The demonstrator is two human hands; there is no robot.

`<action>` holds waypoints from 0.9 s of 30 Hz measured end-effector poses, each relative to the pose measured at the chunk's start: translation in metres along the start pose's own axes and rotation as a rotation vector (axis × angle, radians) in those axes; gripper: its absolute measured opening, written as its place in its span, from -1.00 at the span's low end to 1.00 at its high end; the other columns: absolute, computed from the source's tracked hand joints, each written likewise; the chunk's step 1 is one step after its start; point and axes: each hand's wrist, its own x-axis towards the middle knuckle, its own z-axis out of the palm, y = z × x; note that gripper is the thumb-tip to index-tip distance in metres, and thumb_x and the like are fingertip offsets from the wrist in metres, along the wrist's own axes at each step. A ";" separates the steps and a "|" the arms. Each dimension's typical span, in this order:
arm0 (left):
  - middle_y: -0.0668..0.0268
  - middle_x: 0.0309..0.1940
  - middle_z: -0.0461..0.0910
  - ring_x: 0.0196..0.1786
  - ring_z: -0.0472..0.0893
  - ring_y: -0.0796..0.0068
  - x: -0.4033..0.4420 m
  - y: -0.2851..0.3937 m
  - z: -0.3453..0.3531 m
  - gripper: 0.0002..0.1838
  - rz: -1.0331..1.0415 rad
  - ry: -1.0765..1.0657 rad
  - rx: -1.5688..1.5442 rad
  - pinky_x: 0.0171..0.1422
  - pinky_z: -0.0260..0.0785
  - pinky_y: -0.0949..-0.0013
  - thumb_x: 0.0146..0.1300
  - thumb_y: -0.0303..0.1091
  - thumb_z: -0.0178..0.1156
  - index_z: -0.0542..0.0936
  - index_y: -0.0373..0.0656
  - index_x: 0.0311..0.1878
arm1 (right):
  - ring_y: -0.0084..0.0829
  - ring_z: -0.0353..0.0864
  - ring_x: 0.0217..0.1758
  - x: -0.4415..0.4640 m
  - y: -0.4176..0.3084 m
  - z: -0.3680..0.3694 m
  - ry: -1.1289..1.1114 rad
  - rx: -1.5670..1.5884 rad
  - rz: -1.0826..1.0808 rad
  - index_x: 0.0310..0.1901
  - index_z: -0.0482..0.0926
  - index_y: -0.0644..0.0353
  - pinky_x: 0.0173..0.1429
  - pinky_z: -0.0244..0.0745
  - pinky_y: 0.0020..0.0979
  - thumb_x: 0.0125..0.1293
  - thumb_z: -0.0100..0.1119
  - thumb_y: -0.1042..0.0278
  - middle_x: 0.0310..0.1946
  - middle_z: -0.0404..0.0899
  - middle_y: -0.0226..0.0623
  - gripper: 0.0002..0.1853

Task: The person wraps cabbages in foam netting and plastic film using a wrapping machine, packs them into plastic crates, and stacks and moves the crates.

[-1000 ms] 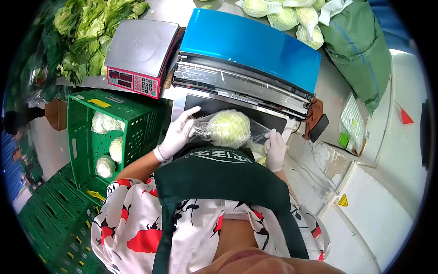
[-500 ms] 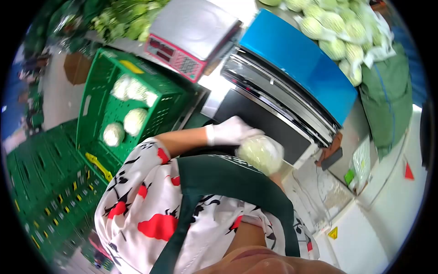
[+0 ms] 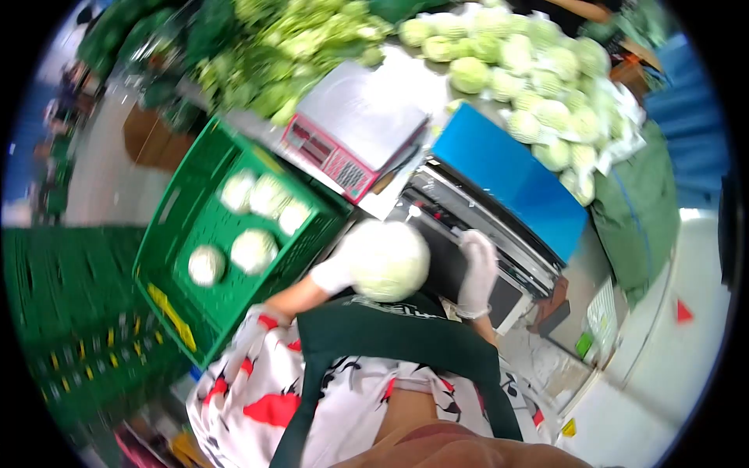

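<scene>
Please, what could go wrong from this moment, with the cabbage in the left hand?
The cabbage seems supported by the left hand alone, so it might slip and get bruised.

If it goes into the green crate, it could bump the cabbages already there.

The right hand is close to the machine with the blue cover, so it may knock against its front edge.

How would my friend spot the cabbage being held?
Find the blue-topped machine. In front of it, the white-gloved left hand holds a round, pale cabbage. This one is held, unlike the cabbages in the green crate.
</scene>
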 end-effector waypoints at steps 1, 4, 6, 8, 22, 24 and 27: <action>0.21 0.22 0.53 0.26 0.52 0.34 -0.016 0.021 -0.014 -0.52 0.145 0.083 0.201 0.39 0.37 0.21 0.51 -0.08 0.00 0.44 -0.19 0.32 | -0.45 0.59 0.07 0.001 0.004 0.003 -0.049 0.123 0.080 0.03 0.60 0.29 0.25 0.46 -0.39 0.51 0.01 0.44 0.00 0.62 -0.25 -0.78; 0.23 0.21 0.53 0.25 0.52 0.28 -0.086 0.088 -0.068 -0.52 0.481 0.458 1.059 0.39 0.35 0.16 0.49 -0.06 -0.04 0.44 -0.14 0.31 | -0.51 0.61 0.01 0.002 0.026 0.005 -0.152 0.261 0.201 0.05 0.60 0.29 0.17 0.50 -0.44 0.52 0.01 0.44 -0.04 0.64 -0.26 -0.78; 0.19 0.25 0.50 0.28 0.50 0.25 -0.135 0.117 -0.094 -0.51 0.593 0.638 0.662 0.39 0.35 0.14 0.50 -0.07 -0.06 0.41 -0.14 0.35 | -0.52 0.62 0.01 0.006 0.039 -0.001 -0.177 0.261 0.236 0.07 0.59 0.29 0.16 0.51 -0.45 0.52 0.00 0.43 -0.05 0.66 -0.29 -0.77; 0.10 0.34 0.43 0.35 0.46 0.22 -0.180 0.143 -0.102 -0.49 0.883 0.712 -0.018 0.41 0.36 0.12 0.53 -0.12 -0.06 0.34 -0.16 0.42 | -0.52 0.63 0.01 0.011 0.045 -0.008 -0.159 0.289 0.259 0.08 0.59 0.29 0.15 0.51 -0.45 0.53 -0.01 0.43 -0.05 0.66 -0.29 -0.76; 0.13 0.28 0.51 0.30 0.51 0.34 0.159 0.163 0.045 -0.45 0.625 0.263 1.156 0.44 0.29 0.30 0.37 -0.44 0.21 0.39 -0.29 0.41 | -0.51 0.63 -0.02 0.111 0.029 -0.092 -0.041 0.210 0.181 0.01 0.61 0.33 0.14 0.52 -0.46 0.53 -0.03 0.42 -0.10 0.67 -0.29 -0.76; 0.12 0.25 0.54 0.29 0.51 0.34 0.257 0.146 0.075 -0.42 0.442 0.071 1.205 0.37 0.37 0.29 0.36 -0.33 0.28 0.40 -0.30 0.39 | -0.50 0.63 -0.02 0.131 0.027 -0.104 -0.033 0.210 0.190 0.00 0.61 0.32 0.14 0.52 -0.45 0.53 -0.03 0.41 -0.10 0.67 -0.28 -0.76; 0.08 0.22 0.53 0.17 0.58 0.25 0.399 0.117 0.105 -0.26 0.052 0.011 0.885 0.29 0.43 0.25 0.31 -0.04 0.32 0.35 -0.30 0.41 | -0.50 0.64 -0.03 0.154 0.021 -0.122 -0.045 0.193 0.160 0.00 0.61 0.32 0.13 0.52 -0.45 0.53 -0.02 0.40 -0.11 0.67 -0.27 -0.77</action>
